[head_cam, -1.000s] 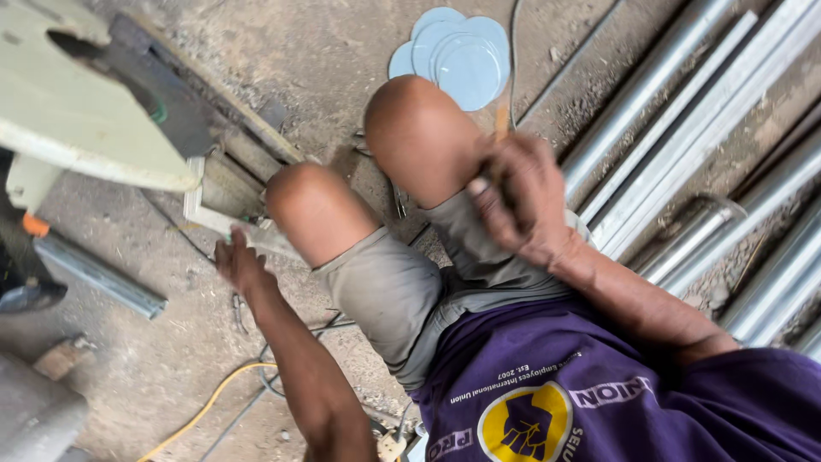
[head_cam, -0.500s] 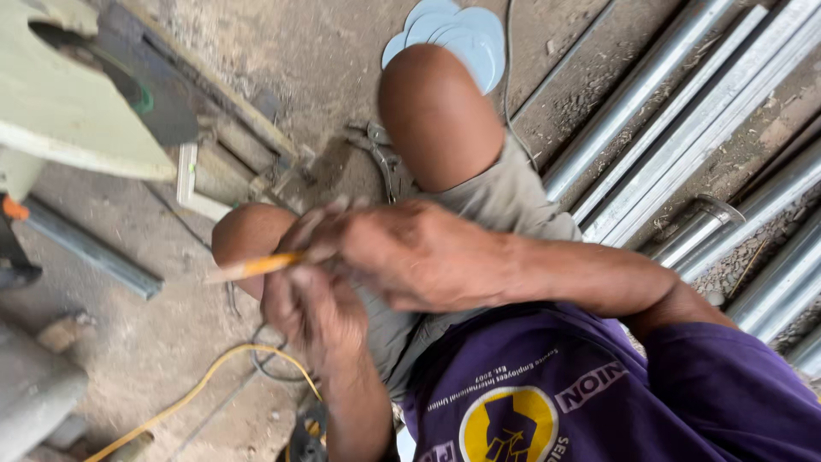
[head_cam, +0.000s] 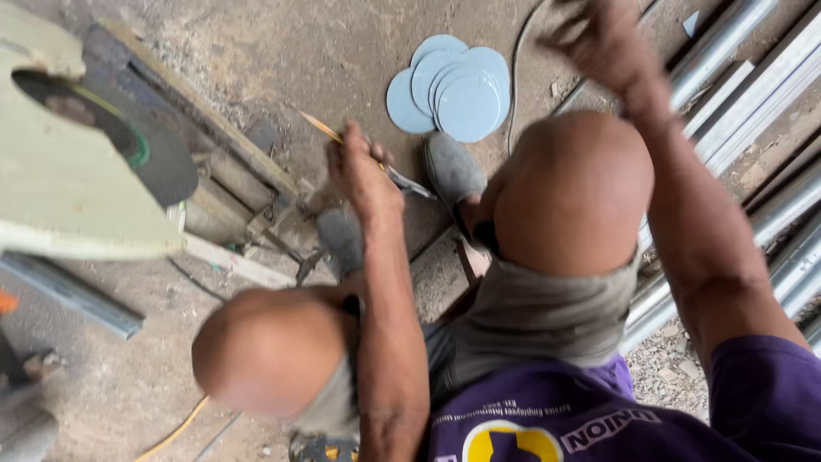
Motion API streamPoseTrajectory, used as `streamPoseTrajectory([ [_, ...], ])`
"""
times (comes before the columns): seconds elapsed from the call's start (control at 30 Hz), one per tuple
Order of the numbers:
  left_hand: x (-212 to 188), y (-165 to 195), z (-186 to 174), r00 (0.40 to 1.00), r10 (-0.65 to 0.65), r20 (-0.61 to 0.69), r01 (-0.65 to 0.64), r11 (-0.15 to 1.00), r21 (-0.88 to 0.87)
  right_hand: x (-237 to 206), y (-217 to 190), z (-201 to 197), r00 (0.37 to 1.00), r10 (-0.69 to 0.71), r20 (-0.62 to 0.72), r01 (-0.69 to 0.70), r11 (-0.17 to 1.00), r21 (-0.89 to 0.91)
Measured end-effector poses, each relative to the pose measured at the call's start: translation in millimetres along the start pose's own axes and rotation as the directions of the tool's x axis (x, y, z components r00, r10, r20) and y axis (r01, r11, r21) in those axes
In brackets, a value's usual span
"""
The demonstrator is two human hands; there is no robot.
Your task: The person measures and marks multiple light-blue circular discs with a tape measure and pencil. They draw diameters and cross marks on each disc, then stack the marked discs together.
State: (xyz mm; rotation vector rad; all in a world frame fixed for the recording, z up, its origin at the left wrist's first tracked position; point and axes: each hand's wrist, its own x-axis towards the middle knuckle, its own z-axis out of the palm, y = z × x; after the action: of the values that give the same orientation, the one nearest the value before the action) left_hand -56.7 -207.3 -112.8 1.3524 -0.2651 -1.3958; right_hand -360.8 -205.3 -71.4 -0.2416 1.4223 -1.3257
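Down low in the view, the person sits with both bare knees drawn up, a purple shirt and grey shorts filling the near edge. The left hand [head_cam: 363, 175] reaches forward between the knees, its fingers closed around a yellow pencil [head_cam: 329, 131] whose tip points up and left, away from the body. Just beside that hand lies a thin metal tool [head_cam: 410, 184] on the concrete floor [head_cam: 291, 51], near the toe of a grey shoe [head_cam: 453, 167]. A second grey shoe [head_cam: 342, 239] rests below the left hand. To the left, a pale green machine housing [head_cam: 60, 188] with a dark round blade [head_cam: 154, 154] crowds the left edge, its metal base rails [head_cam: 214, 145] running diagonally toward the hand, so little free floor remains on that side. Farther off, a fan of pale blue discs [head_cam: 453, 90] lies flat on the floor, apart from both hands, with bare concrete around it. The right hand [head_cam: 599, 38] is raised near the top edge, blurred; whether it is open or closed cannot be told. Along the right edge, long metal pipes [head_cam: 744, 34] lie side by side.
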Motion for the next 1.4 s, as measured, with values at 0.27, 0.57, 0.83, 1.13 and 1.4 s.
streamPoseTrajectory([
  [0.27,71.8,-121.8,-16.6,0.955,-0.258,-0.146,0.275,0.586,0.763,96.1,136.8,-10.6,0.977,0.081,0.197,0.205,-0.115,-0.972],
  [0.57,139.5,-165.9,11.4,0.94,0.016,0.342,-0.326,0.342,0.881,138.8,178.6,-16.9,0.994,0.055,0.094,0.107,-0.308,-0.946],
  [0.83,184.3,-170.8,29.7,0.79,0.114,0.603,-0.611,0.236,0.756,156.9,195.0,-31.5,0.991,-0.067,0.115,0.106,-0.123,-0.987],
  [1.13,195.8,-167.3,14.0,0.951,-0.139,0.277,-0.212,0.359,0.909,148.2,196.3,6.9,0.935,-0.005,0.354,0.354,-0.043,-0.934],
  [1.4,180.6,-153.6,-19.7,0.864,0.358,0.353,-0.451,0.239,0.86,171.8,201.1,34.2,0.859,-0.084,0.506,0.487,-0.177,-0.856],
])
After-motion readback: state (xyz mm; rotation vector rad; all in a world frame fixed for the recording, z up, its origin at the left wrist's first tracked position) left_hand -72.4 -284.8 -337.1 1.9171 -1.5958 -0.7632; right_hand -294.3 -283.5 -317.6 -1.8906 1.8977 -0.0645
